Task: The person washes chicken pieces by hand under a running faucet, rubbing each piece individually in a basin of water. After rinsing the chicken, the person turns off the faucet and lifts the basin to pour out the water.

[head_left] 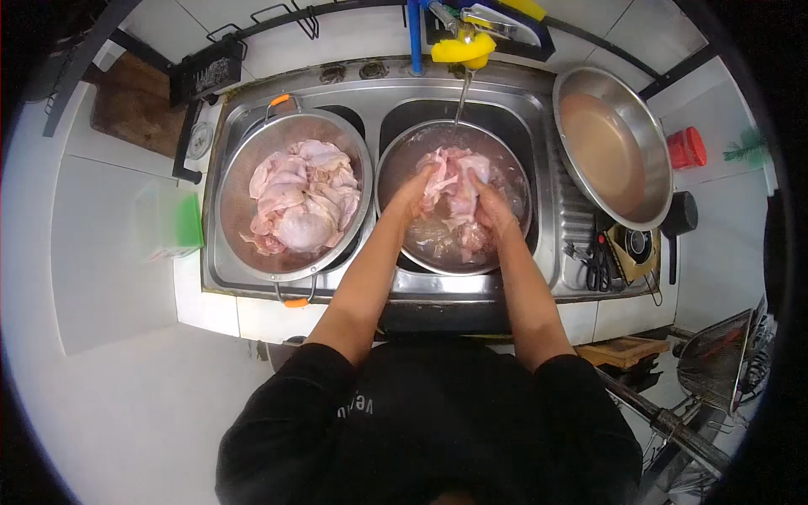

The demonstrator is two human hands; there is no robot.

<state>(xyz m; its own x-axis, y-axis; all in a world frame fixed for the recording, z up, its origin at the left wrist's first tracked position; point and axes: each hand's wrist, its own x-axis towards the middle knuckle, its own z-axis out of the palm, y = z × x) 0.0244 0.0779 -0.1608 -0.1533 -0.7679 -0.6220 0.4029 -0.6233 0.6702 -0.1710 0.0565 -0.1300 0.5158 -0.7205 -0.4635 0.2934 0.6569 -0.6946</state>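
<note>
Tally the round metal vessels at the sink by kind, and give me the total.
Colander with orange handles: 1
Bowl holding chicken in water: 1
Wide pan of pinkish liquid: 1
Total: 3

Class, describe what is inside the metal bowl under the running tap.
Raw chicken pieces in water, held by the left hand and right hand. The bottom of the bowl is hidden under meat and water.
</note>
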